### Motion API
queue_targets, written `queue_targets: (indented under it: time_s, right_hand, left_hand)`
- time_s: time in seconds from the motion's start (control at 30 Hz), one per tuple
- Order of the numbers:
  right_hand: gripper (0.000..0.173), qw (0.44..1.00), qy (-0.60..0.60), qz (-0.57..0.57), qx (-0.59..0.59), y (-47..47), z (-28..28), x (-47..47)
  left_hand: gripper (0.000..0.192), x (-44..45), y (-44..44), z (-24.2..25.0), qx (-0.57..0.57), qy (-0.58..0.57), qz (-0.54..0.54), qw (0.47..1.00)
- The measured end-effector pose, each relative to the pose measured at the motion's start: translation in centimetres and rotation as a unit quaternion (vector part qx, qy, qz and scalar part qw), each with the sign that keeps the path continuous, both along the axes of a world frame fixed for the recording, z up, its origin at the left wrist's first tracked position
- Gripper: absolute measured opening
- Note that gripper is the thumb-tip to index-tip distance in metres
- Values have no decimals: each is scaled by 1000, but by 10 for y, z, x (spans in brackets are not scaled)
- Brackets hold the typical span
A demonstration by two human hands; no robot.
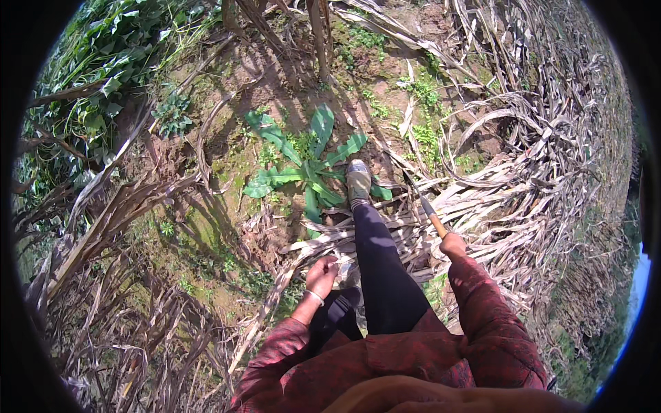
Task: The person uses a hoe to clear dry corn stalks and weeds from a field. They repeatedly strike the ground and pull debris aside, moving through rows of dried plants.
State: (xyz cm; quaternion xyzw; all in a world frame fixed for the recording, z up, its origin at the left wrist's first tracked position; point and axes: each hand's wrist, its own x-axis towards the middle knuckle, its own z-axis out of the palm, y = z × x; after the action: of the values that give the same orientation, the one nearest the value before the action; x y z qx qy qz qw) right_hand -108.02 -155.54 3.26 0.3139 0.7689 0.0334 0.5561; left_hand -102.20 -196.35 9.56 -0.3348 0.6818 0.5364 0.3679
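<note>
My right hand (453, 244) grips the wooden handle of a bladed hand tool (437, 223). Its narrow dark metal end points up and left, over dry leaves, and its tip is hard to make out. Low in front of my body, my left hand (321, 274) has its fingers curled, with nothing plainly seen in them, and a pale bangle (314, 296) circles the wrist. Ahead of it a broad-leaved green plant (308, 173) spreads flat on the soil. One shoe (358, 179) stands at the plant's right side, beside its leaves.
Dry maize-like stalks and leaves (496, 206) lie heaped on the right. Standing stalks (317, 38) rise ahead, and a leaning dry stalk bundle (103, 227) is at left. Leafy green vines (111, 57) fill the upper left. Small weeds (426, 137) dot the bare soil.
</note>
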Motion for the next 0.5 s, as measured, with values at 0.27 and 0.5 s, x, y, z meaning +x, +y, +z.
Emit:
queue_targets:
  time_s: [0.27, 0.5]
  right_hand:
    - [36, 992, -51, -69, -98, 9, 1, -30]
    - [16, 718, 179, -581, -338, -29, 74, -101]
  left_hand:
    - [18, -214, -39, 55, -29, 129, 8, 991]
    - [47, -418, -36, 77, -81, 344, -35, 935]
